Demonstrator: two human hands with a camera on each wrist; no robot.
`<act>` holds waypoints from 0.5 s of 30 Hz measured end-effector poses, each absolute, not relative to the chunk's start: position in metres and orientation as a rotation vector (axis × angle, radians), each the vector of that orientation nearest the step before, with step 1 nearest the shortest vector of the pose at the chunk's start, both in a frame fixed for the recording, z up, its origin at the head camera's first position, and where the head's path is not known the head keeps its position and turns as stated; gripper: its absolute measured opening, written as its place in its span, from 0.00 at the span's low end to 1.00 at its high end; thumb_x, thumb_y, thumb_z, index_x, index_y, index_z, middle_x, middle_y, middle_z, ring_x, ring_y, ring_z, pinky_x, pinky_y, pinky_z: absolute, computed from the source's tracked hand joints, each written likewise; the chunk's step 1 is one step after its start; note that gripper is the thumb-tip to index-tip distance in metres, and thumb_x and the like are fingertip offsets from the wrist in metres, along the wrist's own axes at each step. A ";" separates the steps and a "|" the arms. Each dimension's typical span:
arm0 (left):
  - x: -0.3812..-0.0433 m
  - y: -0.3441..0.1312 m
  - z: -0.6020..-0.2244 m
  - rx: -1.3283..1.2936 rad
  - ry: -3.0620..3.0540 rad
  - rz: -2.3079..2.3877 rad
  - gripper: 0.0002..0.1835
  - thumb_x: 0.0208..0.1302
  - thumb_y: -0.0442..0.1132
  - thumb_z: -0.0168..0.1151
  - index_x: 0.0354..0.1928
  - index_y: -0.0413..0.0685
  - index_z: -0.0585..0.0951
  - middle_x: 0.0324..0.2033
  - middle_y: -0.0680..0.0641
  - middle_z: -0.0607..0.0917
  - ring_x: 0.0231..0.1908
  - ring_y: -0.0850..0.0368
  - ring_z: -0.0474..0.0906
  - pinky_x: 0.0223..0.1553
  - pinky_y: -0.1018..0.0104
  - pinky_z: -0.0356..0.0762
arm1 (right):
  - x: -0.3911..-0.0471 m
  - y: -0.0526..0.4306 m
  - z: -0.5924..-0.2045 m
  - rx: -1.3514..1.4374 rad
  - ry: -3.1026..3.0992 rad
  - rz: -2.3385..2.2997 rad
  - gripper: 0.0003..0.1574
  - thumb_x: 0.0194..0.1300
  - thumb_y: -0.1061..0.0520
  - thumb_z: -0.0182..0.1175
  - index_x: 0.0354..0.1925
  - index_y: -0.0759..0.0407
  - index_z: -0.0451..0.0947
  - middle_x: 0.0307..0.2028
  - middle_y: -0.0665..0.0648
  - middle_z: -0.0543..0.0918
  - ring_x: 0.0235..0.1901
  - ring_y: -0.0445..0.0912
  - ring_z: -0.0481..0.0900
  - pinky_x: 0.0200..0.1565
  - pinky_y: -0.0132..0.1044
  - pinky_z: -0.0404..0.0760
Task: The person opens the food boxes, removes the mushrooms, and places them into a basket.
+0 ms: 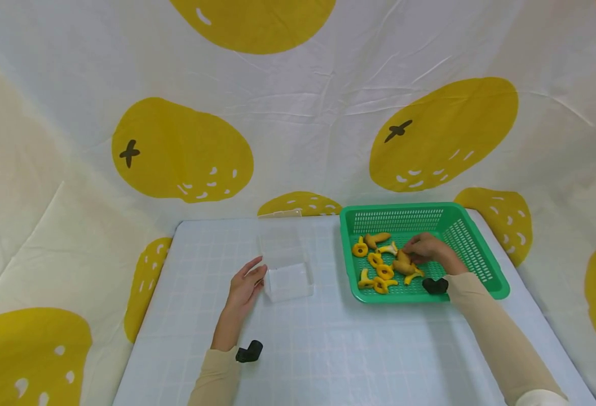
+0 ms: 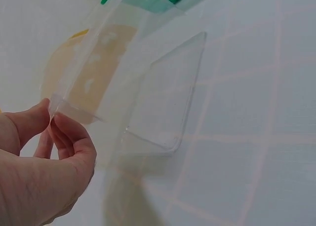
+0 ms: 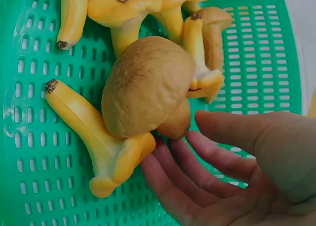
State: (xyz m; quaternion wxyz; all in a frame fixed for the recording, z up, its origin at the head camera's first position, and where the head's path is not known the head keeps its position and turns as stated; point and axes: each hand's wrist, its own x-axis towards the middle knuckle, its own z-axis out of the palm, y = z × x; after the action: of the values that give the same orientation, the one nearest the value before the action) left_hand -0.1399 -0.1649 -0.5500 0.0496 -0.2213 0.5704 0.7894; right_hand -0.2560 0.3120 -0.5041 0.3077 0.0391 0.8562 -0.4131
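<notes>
My left hand (image 1: 244, 287) pinches the left edge of a clear plastic box (image 1: 290, 283) between thumb and fingers. The box lies with its hinged lid (image 1: 279, 241) raised at the back; in the left wrist view the pinched corner (image 2: 59, 105) shows close up. Over in the green basket (image 1: 379, 300), my right hand (image 1: 427, 249) is at a brown mushroom (image 3: 148, 87) with a rounded cap. Its fingers reach under the stem, and the thumb lies just beside it, slightly apart. A yellow mushroom (image 3: 103, 142) lies against the brown one, near the fingertips.
Several more yellow mushrooms (image 1: 385, 272) and another brown mushroom (image 1: 376, 239) lie in the basket's left half. A pale checked cloth (image 1: 323, 349) covers the table. Behind it hangs a white curtain (image 1: 308, 146) printed with large yellow fruit shapes.
</notes>
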 end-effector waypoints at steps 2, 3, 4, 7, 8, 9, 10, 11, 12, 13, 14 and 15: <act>-0.140 -0.165 -0.550 -0.675 1.742 2.401 0.29 0.71 0.33 0.66 0.71 0.39 0.73 0.39 0.53 0.83 0.44 0.55 0.78 0.38 0.73 0.76 | -0.255 0.311 -0.502 0.099 2.268 -1.088 0.24 0.77 0.59 0.55 0.59 0.80 0.70 0.46 0.70 0.83 0.42 0.55 0.86 0.49 0.51 0.85; -0.140 -0.165 -0.550 -0.677 1.739 2.402 0.29 0.70 0.33 0.67 0.71 0.39 0.73 0.40 0.53 0.84 0.43 0.56 0.78 0.38 0.73 0.76 | -0.254 0.310 -0.500 0.097 2.270 -1.084 0.24 0.78 0.59 0.55 0.59 0.80 0.70 0.47 0.71 0.83 0.44 0.57 0.85 0.50 0.52 0.84; -0.141 -0.165 -0.551 -0.672 1.741 2.402 0.28 0.71 0.33 0.66 0.71 0.39 0.73 0.40 0.53 0.84 0.43 0.56 0.78 0.38 0.73 0.76 | -0.253 0.310 -0.498 0.091 2.273 -1.079 0.25 0.78 0.59 0.55 0.60 0.80 0.70 0.48 0.72 0.82 0.46 0.60 0.85 0.50 0.52 0.84; -0.141 -0.165 -0.551 -0.673 1.735 2.407 0.28 0.71 0.33 0.66 0.71 0.39 0.73 0.40 0.53 0.84 0.44 0.55 0.78 0.38 0.73 0.76 | -0.250 0.309 -0.493 0.060 2.296 -1.057 0.26 0.78 0.58 0.54 0.61 0.81 0.69 0.52 0.75 0.80 0.51 0.65 0.82 0.52 0.54 0.83; -0.140 -0.165 -0.551 -0.675 1.731 2.412 0.28 0.71 0.33 0.65 0.71 0.39 0.73 0.40 0.53 0.84 0.45 0.55 0.78 0.38 0.73 0.76 | -0.248 0.308 -0.492 0.044 2.306 -1.049 0.27 0.79 0.58 0.54 0.62 0.81 0.69 0.54 0.76 0.79 0.53 0.66 0.81 0.53 0.55 0.83; -0.140 -0.166 -0.550 -0.677 1.725 2.414 0.28 0.71 0.33 0.65 0.71 0.38 0.73 0.40 0.53 0.84 0.45 0.55 0.78 0.38 0.73 0.76 | -0.247 0.308 -0.489 0.026 2.315 -1.041 0.27 0.79 0.57 0.53 0.62 0.81 0.68 0.56 0.77 0.77 0.54 0.67 0.80 0.53 0.55 0.82; -0.139 -0.166 -0.549 -0.678 1.727 2.412 0.28 0.72 0.33 0.65 0.71 0.38 0.72 0.40 0.53 0.84 0.45 0.54 0.78 0.38 0.73 0.77 | -0.245 0.307 -0.487 0.007 2.326 -1.035 0.27 0.80 0.57 0.52 0.62 0.81 0.68 0.57 0.78 0.76 0.55 0.68 0.79 0.53 0.55 0.83; -0.139 -0.167 -0.548 -0.689 1.723 2.408 0.28 0.71 0.33 0.65 0.71 0.38 0.72 0.40 0.52 0.84 0.45 0.54 0.78 0.38 0.73 0.77 | -0.244 0.307 -0.486 -0.012 2.337 -1.036 0.27 0.80 0.57 0.52 0.62 0.81 0.68 0.57 0.78 0.76 0.55 0.69 0.79 0.53 0.55 0.82; -0.139 -0.167 -0.547 -0.695 1.727 2.400 0.28 0.71 0.33 0.66 0.71 0.38 0.72 0.40 0.52 0.85 0.46 0.54 0.78 0.38 0.73 0.77 | -0.242 0.307 -0.483 -0.042 2.356 -1.035 0.27 0.80 0.57 0.51 0.62 0.82 0.69 0.57 0.79 0.76 0.55 0.69 0.79 0.52 0.55 0.83; -0.139 -0.167 -0.546 -0.708 1.730 2.391 0.28 0.71 0.33 0.66 0.71 0.39 0.73 0.41 0.51 0.85 0.46 0.54 0.78 0.38 0.74 0.78 | -0.240 0.306 -0.481 -0.067 2.374 -1.037 0.27 0.80 0.57 0.51 0.61 0.82 0.69 0.56 0.80 0.76 0.54 0.69 0.80 0.51 0.55 0.83; -0.139 -0.168 -0.545 -0.716 1.741 2.374 0.28 0.71 0.34 0.66 0.70 0.39 0.73 0.43 0.50 0.85 0.46 0.54 0.78 0.38 0.74 0.78 | -0.239 0.306 -0.479 -0.092 2.393 -1.044 0.26 0.80 0.58 0.51 0.61 0.82 0.69 0.55 0.80 0.77 0.52 0.69 0.81 0.50 0.55 0.84; -0.139 -0.168 -0.544 -0.724 1.755 2.356 0.27 0.71 0.35 0.66 0.70 0.39 0.74 0.45 0.49 0.85 0.46 0.54 0.77 0.39 0.74 0.78 | -0.237 0.306 -0.478 -0.115 2.411 -1.058 0.26 0.80 0.58 0.51 0.60 0.82 0.70 0.54 0.80 0.77 0.50 0.68 0.81 0.49 0.55 0.84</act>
State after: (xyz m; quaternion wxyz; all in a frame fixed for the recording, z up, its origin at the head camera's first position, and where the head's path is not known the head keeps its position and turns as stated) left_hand -0.1392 -0.1682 -0.5439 0.0578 -0.2388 0.5791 0.7773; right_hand -0.2372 0.3057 -0.4779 0.2503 -0.0422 0.8857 -0.3887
